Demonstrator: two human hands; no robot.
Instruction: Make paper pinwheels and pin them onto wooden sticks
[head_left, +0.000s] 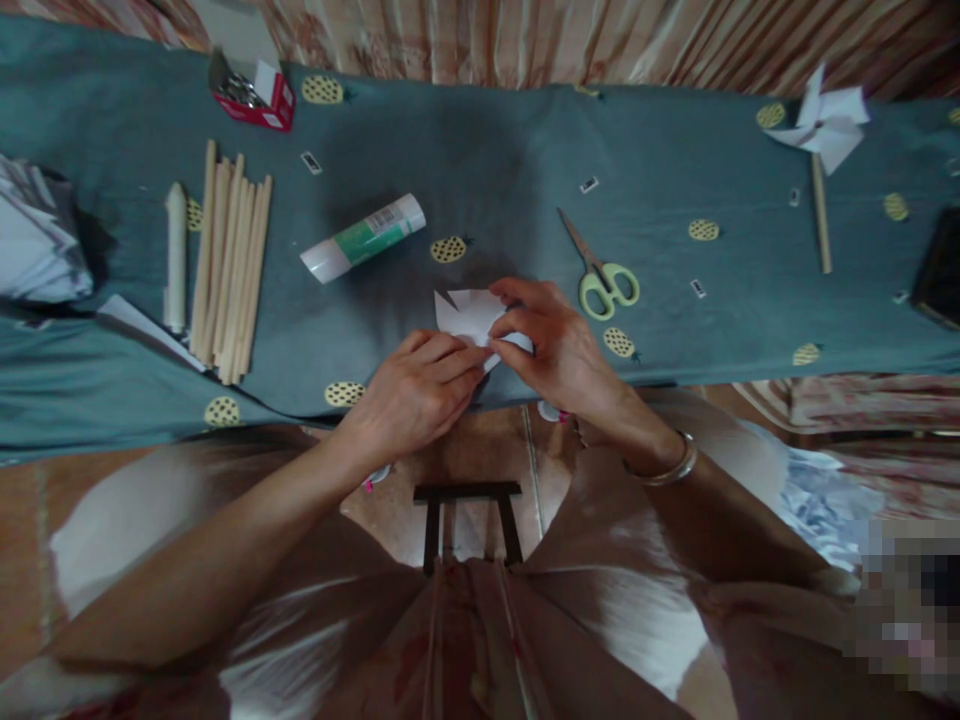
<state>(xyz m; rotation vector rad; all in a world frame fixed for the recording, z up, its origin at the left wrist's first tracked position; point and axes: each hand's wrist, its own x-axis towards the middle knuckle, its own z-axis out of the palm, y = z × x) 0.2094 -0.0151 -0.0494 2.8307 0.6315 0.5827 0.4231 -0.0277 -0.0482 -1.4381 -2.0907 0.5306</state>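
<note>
While the cloth (645,150) spreads ahead of us, our right hand (559,345) pinches the right side of the paper (466,318), between both hands, slit corner far-left; our left hand (424,385) touches its near edge, whether gripping we cannot tell.

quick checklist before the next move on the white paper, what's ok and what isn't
1. Both hands on the white paper: ok, the left hand and right hand both touch it.
2. Slit in the paper: ok, one shows near its upper-left corner; others cannot tell, fingers cover part.
3. Scissors set down: ok, lying beyond the right hand.
4. Wooden sticks laid together: ok, side by side on the left.
5. Red box closed: not ok, its top is open.
</note>
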